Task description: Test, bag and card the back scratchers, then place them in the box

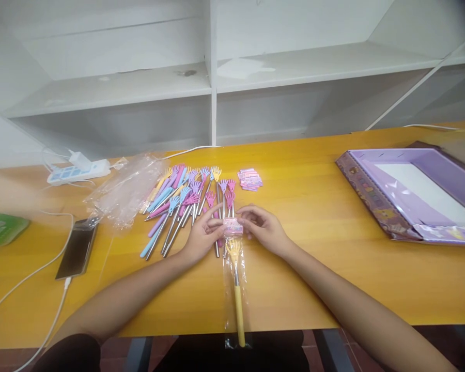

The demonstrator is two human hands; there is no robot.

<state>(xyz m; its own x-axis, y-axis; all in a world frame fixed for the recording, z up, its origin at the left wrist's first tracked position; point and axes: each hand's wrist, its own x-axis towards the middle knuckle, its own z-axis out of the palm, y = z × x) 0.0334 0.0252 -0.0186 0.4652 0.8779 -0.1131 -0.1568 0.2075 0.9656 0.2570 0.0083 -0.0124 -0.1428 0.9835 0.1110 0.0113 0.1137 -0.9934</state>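
A yellow back scratcher (238, 305) lies inside a clear plastic sleeve, its hand-shaped end toward the far side and its handle over the table's front edge. At the sleeve's top is a pink printed card (233, 226). My left hand (204, 235) pinches the card's left edge, and my right hand (261, 227) grips its right edge between thumb and fingers. Just beyond my hands spreads a pile of back scratchers (184, 194) in pink, purple, blue and yellow. A small stack of printed cards (250, 179) sits to the right of the pile.
Clear plastic bags (129, 188) lie left of the pile. Farther left are a power strip (79, 171), a phone (76, 250) with a white cable, and a green package (3, 227). A purple open box (411, 194) stands at the right. White shelving (213, 77) rises behind the table.
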